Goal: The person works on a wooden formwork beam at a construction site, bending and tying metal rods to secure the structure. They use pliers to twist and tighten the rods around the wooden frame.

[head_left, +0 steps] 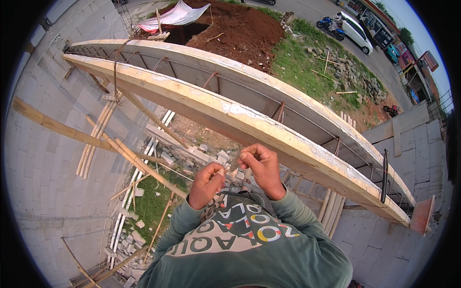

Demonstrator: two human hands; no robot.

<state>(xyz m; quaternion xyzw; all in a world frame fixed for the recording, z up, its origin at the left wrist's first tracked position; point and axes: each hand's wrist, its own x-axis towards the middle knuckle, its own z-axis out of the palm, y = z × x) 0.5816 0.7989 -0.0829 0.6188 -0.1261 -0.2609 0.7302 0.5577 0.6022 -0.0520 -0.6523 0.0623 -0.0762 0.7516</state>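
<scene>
Pinching inward, left grip [207,186] and right grip [263,169] appear clamped on a small scrap [234,166] between them, before the shirt [225,265]; material unclear. Judged light, thin; best held by opposite ends.

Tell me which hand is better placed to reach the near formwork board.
Probably the right hand: in this view it overlaps the near formwork board, while the left hand sits lower and apart from it. Both hands look pinched, so either may be occupied.
</scene>
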